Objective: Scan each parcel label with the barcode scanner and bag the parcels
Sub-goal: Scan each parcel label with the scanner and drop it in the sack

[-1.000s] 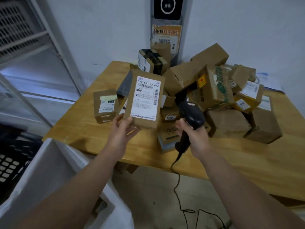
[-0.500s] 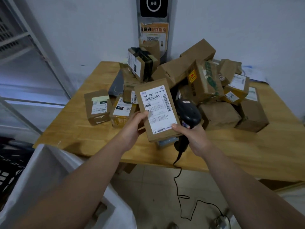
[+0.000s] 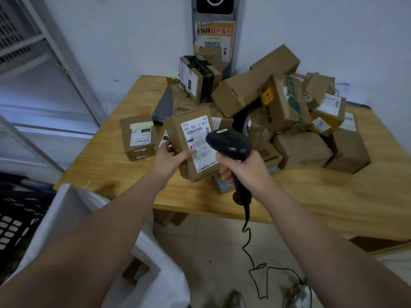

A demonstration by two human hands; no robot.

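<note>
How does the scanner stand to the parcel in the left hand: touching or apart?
Cannot tell. In the head view the scanner overlaps the label on the parcel, but one view shows neither contact nor gap.

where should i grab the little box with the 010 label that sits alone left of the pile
Take the small box from above, coming from its left: thumb on the near face, fingers over the far edge, probably. It lies flat, label up, on the table with bare wood at its left and front, while a neighbouring parcel crowds its right side.
</note>
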